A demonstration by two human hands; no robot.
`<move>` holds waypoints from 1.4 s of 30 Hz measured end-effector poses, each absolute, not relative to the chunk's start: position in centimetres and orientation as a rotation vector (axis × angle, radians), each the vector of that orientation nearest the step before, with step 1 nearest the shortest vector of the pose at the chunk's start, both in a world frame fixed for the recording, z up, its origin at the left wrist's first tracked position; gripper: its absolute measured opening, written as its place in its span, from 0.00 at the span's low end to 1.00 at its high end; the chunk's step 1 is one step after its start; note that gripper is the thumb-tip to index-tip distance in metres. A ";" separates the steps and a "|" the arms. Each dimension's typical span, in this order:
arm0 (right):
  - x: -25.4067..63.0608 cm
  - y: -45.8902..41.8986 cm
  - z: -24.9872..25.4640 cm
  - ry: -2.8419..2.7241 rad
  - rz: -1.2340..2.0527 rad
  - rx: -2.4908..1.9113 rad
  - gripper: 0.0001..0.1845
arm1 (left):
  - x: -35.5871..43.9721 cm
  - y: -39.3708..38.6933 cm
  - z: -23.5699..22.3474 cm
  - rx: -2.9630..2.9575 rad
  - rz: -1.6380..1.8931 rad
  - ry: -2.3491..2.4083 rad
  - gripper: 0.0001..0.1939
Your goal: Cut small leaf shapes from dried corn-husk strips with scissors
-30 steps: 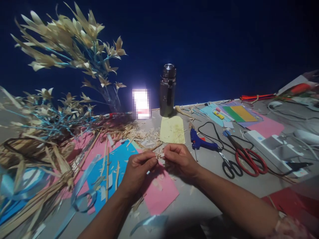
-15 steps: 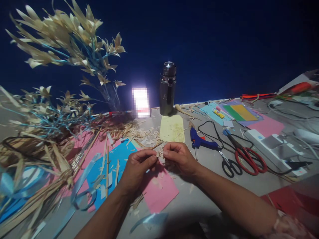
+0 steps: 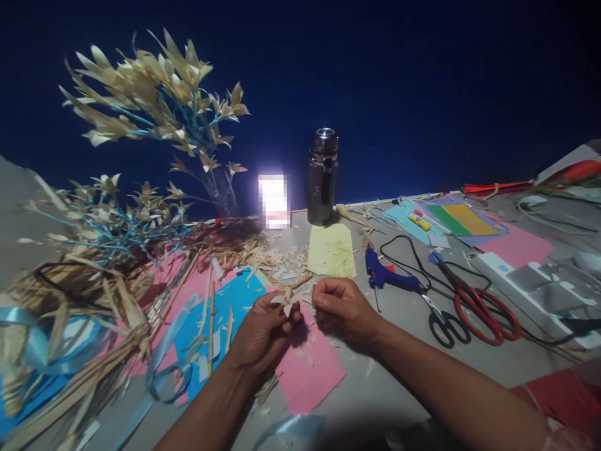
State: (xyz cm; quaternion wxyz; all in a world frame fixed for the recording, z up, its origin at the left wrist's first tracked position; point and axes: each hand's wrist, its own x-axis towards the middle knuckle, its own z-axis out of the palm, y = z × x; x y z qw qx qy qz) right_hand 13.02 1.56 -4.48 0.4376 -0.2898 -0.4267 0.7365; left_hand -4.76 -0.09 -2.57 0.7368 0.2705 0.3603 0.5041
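My left hand [image 3: 263,332] is closed around a small pale straw flower [image 3: 285,301], whose petals stick up above the fingers. My right hand [image 3: 342,308] sits just right of it with fingers curled in a pinch; what it holds, if anything, I cannot make out. Both hands hover over a pink paper sheet [image 3: 312,369] and a blue sheet [image 3: 225,307] on the grey table [image 3: 399,369].
A heap of dried straw and blue ribbon [image 3: 70,313] fills the left. Branches of straw flowers [image 3: 154,94] rise behind. A steel flask [image 3: 322,176], yellow sheet [image 3: 331,250], blue glue gun [image 3: 387,277], red scissors [image 3: 474,304] and a power strip [image 3: 530,282] lie to the right.
The hands have drawn slightly apart. The straw flower now stands up in my left hand, where before the piece was pinched between both hands. The view shifted a little.
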 end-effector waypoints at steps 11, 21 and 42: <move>12.8 1.7 -4.9 -1.050 1.875 -0.713 0.19 | -4.3 -0.2 -1.7 0.576 1.103 0.673 0.16; 12.7 1.6 -4.9 -1.072 1.862 -0.782 0.20 | -4.4 0.1 -2.1 0.489 1.247 0.770 0.16; 12.0 2.3 -4.6 -0.883 1.793 -0.769 0.20 | -3.7 -1.0 -1.5 0.683 0.954 0.485 0.15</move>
